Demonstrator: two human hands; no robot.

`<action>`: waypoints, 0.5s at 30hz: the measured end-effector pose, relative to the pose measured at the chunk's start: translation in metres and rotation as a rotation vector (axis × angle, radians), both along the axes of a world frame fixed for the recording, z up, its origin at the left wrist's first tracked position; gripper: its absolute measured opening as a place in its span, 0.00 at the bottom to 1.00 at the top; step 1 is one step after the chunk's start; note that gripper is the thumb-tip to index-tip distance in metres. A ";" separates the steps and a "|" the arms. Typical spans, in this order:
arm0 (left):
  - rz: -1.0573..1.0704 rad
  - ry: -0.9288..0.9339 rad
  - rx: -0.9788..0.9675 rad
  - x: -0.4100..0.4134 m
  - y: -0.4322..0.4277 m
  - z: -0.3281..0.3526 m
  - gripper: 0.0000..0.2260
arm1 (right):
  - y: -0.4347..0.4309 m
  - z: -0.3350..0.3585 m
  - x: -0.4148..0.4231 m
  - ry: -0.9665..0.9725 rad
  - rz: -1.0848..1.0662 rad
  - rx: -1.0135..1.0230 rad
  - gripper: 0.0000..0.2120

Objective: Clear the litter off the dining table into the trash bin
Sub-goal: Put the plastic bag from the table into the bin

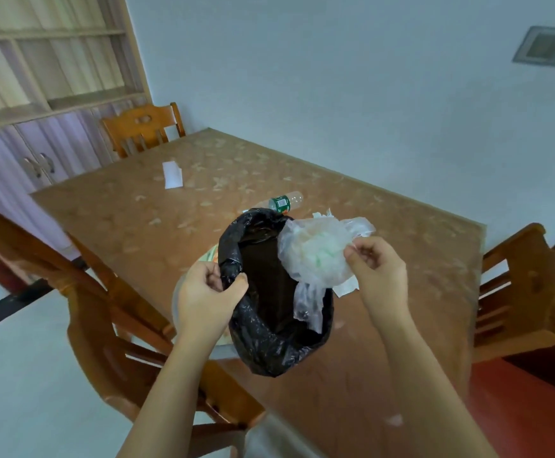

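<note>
My left hand (208, 289) pinches the rolled rim of a crinkled black plastic trash bag (269, 312), holding its mouth open above the near edge of the brown dining table with a pale leaf-patterned cover (401, 259). My right hand (377, 271) is closed on a crumpled clear plastic bag with white and faint green scraps inside (316, 256), which sits at the three o'clock side of the bag's mouth, its tail hanging down inside. Beyond the rim at twelve o'clock lies an empty clear plastic bottle with a green label (282, 202); the label's print is too small for me to read. Farther off at eleven o'clock rests a folded white paper sheet (172, 174). Wooden chairs stand at nine and three o'clock.
</note>
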State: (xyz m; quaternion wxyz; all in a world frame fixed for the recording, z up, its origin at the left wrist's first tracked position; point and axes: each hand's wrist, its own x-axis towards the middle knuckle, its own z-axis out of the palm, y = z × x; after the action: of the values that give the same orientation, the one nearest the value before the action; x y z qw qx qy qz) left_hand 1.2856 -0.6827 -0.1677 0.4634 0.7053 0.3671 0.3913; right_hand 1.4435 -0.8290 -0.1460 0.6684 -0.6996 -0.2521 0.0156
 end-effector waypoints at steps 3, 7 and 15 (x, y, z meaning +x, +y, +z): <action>0.040 -0.019 0.010 -0.007 0.003 0.002 0.15 | 0.024 -0.007 -0.014 0.017 0.166 -0.126 0.09; 0.097 -0.031 0.003 -0.018 0.009 0.001 0.14 | 0.038 -0.025 -0.023 -0.132 0.354 -0.479 0.12; 0.239 -0.038 -0.014 -0.037 0.038 0.000 0.12 | 0.050 -0.033 -0.014 -0.454 0.212 -0.548 0.13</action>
State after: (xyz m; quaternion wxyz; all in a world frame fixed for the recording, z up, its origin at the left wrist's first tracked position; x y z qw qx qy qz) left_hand 1.2490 -0.6451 -0.1674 0.4251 0.6456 0.4423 0.4547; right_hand 1.4293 -0.7793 -0.1791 0.3780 -0.8082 -0.4515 -0.0042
